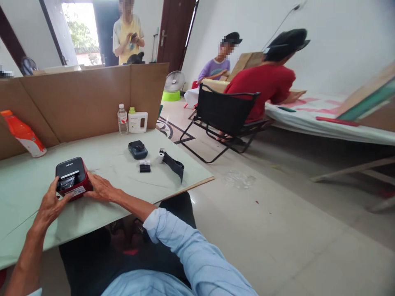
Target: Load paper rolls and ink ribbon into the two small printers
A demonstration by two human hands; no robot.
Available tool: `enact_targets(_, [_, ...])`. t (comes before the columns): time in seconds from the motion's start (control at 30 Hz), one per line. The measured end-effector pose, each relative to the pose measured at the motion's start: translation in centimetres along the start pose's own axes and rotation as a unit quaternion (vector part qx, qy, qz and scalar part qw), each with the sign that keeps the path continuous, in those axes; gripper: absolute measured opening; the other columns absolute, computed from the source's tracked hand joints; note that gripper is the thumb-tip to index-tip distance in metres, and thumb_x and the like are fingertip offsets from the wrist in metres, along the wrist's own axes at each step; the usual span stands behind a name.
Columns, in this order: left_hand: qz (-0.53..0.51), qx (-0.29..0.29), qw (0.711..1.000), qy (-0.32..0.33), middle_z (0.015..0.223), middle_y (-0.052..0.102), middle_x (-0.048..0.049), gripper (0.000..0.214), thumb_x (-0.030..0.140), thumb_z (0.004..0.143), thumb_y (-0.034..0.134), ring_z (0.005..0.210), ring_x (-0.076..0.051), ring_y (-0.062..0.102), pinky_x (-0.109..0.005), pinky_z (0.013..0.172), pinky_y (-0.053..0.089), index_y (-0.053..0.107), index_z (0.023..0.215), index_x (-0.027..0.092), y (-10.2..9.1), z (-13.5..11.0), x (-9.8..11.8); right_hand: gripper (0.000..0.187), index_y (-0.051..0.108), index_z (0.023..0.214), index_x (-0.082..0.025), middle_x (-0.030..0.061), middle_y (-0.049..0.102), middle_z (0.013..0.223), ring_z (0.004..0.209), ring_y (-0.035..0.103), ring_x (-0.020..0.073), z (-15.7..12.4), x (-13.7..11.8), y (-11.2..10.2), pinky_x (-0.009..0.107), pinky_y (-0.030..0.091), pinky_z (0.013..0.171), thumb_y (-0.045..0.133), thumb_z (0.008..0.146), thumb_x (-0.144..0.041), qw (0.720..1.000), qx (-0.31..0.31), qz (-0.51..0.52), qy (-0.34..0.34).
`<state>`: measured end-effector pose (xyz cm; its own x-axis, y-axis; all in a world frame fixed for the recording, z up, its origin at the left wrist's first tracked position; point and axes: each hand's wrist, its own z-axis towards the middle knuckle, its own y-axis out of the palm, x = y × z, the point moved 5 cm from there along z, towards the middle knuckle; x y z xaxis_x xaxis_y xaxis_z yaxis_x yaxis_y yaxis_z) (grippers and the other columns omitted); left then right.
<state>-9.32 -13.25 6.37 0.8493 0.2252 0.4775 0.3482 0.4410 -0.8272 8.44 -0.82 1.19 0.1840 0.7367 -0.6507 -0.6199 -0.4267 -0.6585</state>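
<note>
A small red and black box-shaped device (80,169), which looks like a label printer, sits on the pale green tabletop (123,201). In its top front lies something dark and shiny. My left hand (52,204) grips its left side, with the thumb along the front edge. On the other side, the fingers of my right hand (100,188) press against its right wall. To the right is a smaller dark device (138,149). Near it lie a small white-and-black roll or box (145,166), a white paper roll (160,157) and a curled black strap (174,164).
A cardboard screen (92,102) lines the table's back. Before it stand an orange bottle (24,133), a clear bottle (122,119) and a white jug (138,122). Beyond are a black folding chair (226,107), a person in red (262,88) and two more people.
</note>
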Motion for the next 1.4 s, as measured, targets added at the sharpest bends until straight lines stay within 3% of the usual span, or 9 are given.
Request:
enact_targets(0.13, [0.058, 0.068, 0.993, 0.074, 0.16, 0.05, -0.0146, 0.077, 0.044, 0.086, 0.064, 0.147, -0.045, 0.048, -0.067, 0.118, 0.046, 0.042, 0.158, 0.024, -1.7, -1.5, 3.4, 0.065, 0.045, 0.153, -0.025, 0.013, 0.059, 0.15, 0.137, 0.057, 0.0309, -2.8, 1.4, -1.4, 0.046, 0.051, 0.111, 0.074, 0.096, -0.037, 0.998, -0.014, -0.068, -0.014])
enact_targets(0.27, [0.071, 0.133, 0.978, 0.144, 0.166, 0.04, -0.0128, 0.064, 0.03, 0.091, 0.058, 0.154, -0.043, 0.04, -0.066, 0.127, 0.036, 0.048, 0.154, 0.026, -2.5, -2.9, 9.8, 0.046, 0.06, 0.14, -0.02, 0.0184, 0.059, 0.15, 0.137, 0.056, 0.0334, -5.9, 4.2, -5.5, 0.052, 0.048, 0.113, 0.073, 0.096, -0.026, 0.985, 0.027, -0.166, 0.037])
enact_targets(0.37, [0.05, 0.12, 0.97, 0.204, 0.159, 0.049, -0.0119, 0.057, 0.023, 0.091, 0.057, 0.149, -0.038, 0.046, -0.06, 0.128, 0.038, 0.054, 0.148, 0.027, -0.9, -3.0, 14.2, 0.04, 0.064, 0.135, -0.019, 0.0203, 0.058, 0.15, 0.138, 0.053, 0.0345, -7.7, 6.4, -10.1, 0.055, 0.045, 0.114, 0.071, 0.095, -0.02, 0.969, 0.098, -0.212, 0.082])
enact_targets(0.47, [0.041, 0.064, 0.967, 0.243, 0.151, 0.056, -0.013, 0.051, 0.023, 0.092, 0.055, 0.143, -0.036, 0.053, -0.058, 0.125, 0.042, 0.058, 0.142, 0.025, 2.1, -2.3, 16.2, 0.04, 0.063, 0.134, -0.017, 0.0217, 0.057, 0.15, 0.137, 0.052, 0.0354, -9.1, 8.4, -14.3, 0.056, 0.044, 0.113, 0.071, 0.095, -0.021, 0.944, 0.156, -0.255, 0.141])
enact_targets(0.6, [0.056, -0.022, 0.963, 0.262, 0.148, 0.059, -0.0161, 0.046, 0.025, 0.091, 0.056, 0.14, -0.037, 0.057, -0.06, 0.12, 0.047, 0.061, 0.137, 0.021, 6.3, -1.6, 16.4, 0.045, 0.061, 0.132, -0.014, 0.0214, 0.059, 0.142, 0.129, 0.055, 0.0353, -10.6, 10.8, -17.1, 0.053, 0.047, 0.108, 0.075, 0.094, -0.034, 0.917, 0.169, -0.277, 0.233])
enact_targets(0.73, [0.068, -0.068, 0.96, 0.264, 0.149, 0.059, -0.017, 0.046, 0.026, 0.09, 0.06, 0.137, -0.038, 0.059, -0.06, 0.113, 0.053, 0.063, 0.136, 0.021, 8.8, -1.6, 16.3, 0.043, 0.06, 0.131, -0.017, 0.0188, 0.061, 0.136, 0.125, 0.056, 0.0344, -11.2, 12.2, -17.1, 0.049, 0.05, 0.103, 0.072, 0.096, -0.041, 0.917, 0.147, -0.259, 0.264])
enact_targets(1.1, [0.068, -0.114, 0.956, 0.26, 0.15, 0.059, -0.0168, 0.046, 0.025, 0.089, 0.062, 0.137, -0.037, 0.06, -0.058, 0.112, 0.053, 0.064, 0.135, 0.022, 10.5, -1.4, 16.1, 0.03, 0.061, 0.127, -0.018, 0.016, 0.061, 0.132, 0.122, 0.055, 0.0303, -11.9, 13.2, -17.4, 0.043, 0.05, 0.101, 0.059, 0.1, -0.028, 0.921, 0.112, -0.263, 0.266])
enact_targets(1.27, [0.072, -0.117, 0.956, 0.258, 0.15, 0.06, -0.016, 0.047, 0.025, 0.088, 0.062, 0.138, -0.036, 0.059, -0.056, 0.113, 0.054, 0.065, 0.135, 0.021, 11.0, -1.6, 15.6, 0.039, 0.057, 0.133, -0.017, 0.0144, 0.06, 0.136, 0.124, 0.055, 0.0286, -12.5, 13.2, -18.1, 0.041, 0.047, 0.104, 0.062, 0.095, -0.026, 0.925, 0.084, -0.25, 0.274])
enact_targets(1.4, [0.068, -0.12, 0.957, 0.256, 0.15, 0.06, -0.0167, 0.046, 0.024, 0.089, 0.061, 0.134, -0.035, 0.062, -0.056, 0.11, 0.055, 0.065, 0.135, 0.022, 11.3, -1.6, 15.5, 0.056, 0.052, 0.143, -0.019, 0.0156, 0.055, 0.148, 0.133, 0.053, 0.0319, -12.7, 12.7, -18.0, 0.045, 0.046, 0.109, 0.069, 0.092, -0.037, 0.931, 0.077, -0.233, 0.269])
